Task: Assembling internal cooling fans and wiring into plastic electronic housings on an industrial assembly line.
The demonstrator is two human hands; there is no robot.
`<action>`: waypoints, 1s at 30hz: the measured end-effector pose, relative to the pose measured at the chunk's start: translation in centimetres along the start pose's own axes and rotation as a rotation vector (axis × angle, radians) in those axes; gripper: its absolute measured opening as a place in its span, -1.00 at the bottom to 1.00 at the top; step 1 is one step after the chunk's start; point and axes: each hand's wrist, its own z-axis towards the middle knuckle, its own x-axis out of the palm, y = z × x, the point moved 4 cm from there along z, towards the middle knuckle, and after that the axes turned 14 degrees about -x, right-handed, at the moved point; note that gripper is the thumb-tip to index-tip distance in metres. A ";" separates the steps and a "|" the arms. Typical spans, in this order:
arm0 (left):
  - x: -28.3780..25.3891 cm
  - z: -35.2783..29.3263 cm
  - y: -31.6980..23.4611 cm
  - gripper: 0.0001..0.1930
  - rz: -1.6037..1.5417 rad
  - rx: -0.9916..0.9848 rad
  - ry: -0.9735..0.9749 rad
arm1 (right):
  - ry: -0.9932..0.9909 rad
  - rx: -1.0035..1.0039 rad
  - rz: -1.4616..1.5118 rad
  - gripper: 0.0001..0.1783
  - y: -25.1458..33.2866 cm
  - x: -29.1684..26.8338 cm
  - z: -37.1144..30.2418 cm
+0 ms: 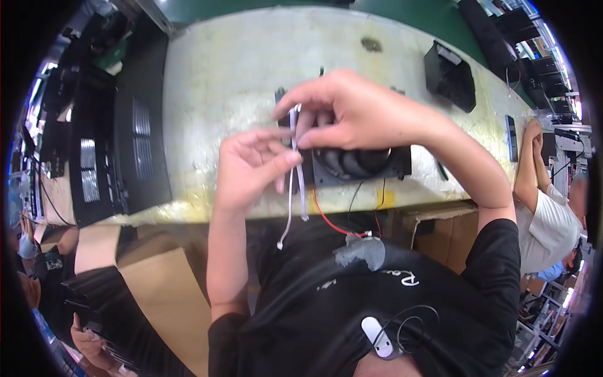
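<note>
White cable between two hands above a table

The cable hung near the centre of the frame, at the fingertips of both hands, with two pale strands dangling below and a small connector at the lower end of the longer one. The left hand had its thumb tip against the cable. The right hand reached in from the right, slightly higher, thumb and curled fingers beside the same stretch. The hands were close together; motion blur made it impossible to tell which was clamped on the cable.

Just right of centre, a black fan unit lay on the table, partly covered by the right hand and forearm. A red wire curved down from its near edge.

A black box stood at the upper right, and a dark, flat, phone-like object lay near the table's right end. Tall black slotted panels filled the left side. A co-worker in a pale shirt was at the right edge, and cardboard showed at the lower left.
</note>
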 end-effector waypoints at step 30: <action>0.5 0.1 -0.8 -0.80 0.525 0.413 -0.157 | 0.191 0.024 -0.004 -0.87 1.0 1.6 -1.8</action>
